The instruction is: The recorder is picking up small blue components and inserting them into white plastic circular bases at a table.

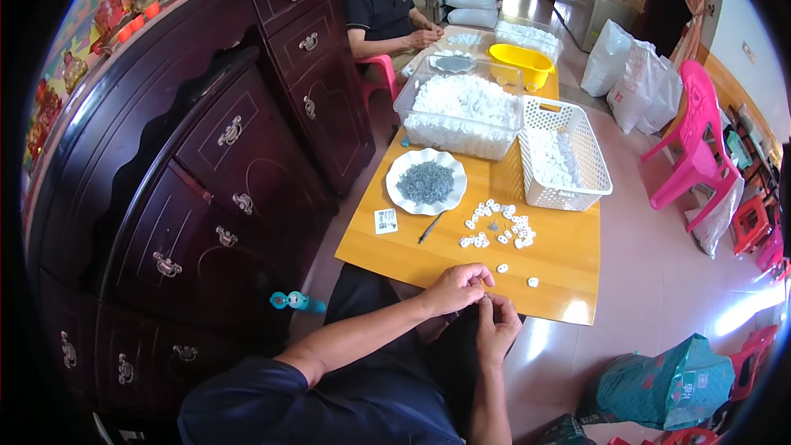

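My left hand [458, 287] and my right hand [498, 328] meet just over the near edge of the wooden table [387, 254]. Fingertips of both are pinched together on something too small to make out. Just beyond them lie two single white plastic pieces, one near the left hand [503, 268] and the other, a squarish piece [533, 282], farther right. A loose cluster of similar white pieces [521, 235] spreads across the mid-table, with a few small dark metal bits [493, 226] among them. A white scalloped plate [425, 155] holds a heap of grey metal parts, perhaps screws.
A thin dark pen-like tool [429, 228] and a white card [386, 221] lie by the plate. Behind stand a clear bin [461, 145] of white pieces, a white basket [595, 156] and a yellow basin [531, 62]. Another person [383, 12] sits far left, beside dark cabinets [239, 140].
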`<state>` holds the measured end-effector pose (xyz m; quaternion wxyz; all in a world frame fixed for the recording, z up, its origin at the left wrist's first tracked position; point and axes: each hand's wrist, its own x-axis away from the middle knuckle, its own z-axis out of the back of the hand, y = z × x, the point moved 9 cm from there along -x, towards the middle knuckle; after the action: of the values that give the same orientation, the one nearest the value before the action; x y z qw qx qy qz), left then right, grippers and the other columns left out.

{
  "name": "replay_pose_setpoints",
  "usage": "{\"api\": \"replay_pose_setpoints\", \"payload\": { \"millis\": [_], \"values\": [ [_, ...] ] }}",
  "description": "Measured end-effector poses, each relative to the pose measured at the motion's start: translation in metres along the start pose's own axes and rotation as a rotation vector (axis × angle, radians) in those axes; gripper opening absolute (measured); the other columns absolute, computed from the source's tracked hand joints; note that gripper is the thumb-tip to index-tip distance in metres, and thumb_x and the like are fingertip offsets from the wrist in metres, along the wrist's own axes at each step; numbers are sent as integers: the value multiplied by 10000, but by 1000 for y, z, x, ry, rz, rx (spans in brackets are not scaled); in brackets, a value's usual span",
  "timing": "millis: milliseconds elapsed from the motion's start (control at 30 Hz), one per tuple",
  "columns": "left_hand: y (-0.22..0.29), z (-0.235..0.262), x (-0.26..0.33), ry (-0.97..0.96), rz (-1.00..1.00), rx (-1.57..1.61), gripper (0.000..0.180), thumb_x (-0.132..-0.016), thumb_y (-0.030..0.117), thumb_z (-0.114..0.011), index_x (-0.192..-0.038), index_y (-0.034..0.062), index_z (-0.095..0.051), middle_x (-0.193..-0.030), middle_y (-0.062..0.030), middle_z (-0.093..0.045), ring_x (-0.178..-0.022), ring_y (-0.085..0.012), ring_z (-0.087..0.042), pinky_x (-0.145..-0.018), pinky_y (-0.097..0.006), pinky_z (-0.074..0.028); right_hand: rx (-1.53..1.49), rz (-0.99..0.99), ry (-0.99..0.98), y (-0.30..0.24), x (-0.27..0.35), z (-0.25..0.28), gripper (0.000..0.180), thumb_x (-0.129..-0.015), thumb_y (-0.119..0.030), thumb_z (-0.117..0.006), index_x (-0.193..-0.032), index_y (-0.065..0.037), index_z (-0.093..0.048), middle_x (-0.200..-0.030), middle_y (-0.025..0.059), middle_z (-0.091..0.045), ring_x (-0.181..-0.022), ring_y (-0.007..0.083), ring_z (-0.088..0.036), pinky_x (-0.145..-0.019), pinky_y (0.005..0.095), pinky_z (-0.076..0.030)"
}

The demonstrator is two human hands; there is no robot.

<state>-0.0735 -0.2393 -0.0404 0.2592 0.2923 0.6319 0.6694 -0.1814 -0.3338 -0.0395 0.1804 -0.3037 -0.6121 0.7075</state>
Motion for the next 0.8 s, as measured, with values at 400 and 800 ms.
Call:
{"api": "replay_pose_setpoints", "payload": {
  "millis": [400,800],
  "values": [
    [30,-1,7,120,-229,-224,134,-908,-39,-579,-1002,-1,-667,-767,-7,-612,-711,-46,-577,-639,-238,-487,-203,-146,-3,19,2,-1,47,-964,7,-674,-993,30,-703,-873,10,-704,-794,60,-625,-747,210,-503],
    [50,-4,13,170,-399,-489,187,-849,-26,-567,-986,15,-687,-879,-155,-705,-774,-310,-691,-696,-379,-541,-243,-134,31,9,0,-3,50,-947,8,-695,-981,36,-716,-830,-1,-695,-763,42,-590,-705,210,-486]
  ]
}}
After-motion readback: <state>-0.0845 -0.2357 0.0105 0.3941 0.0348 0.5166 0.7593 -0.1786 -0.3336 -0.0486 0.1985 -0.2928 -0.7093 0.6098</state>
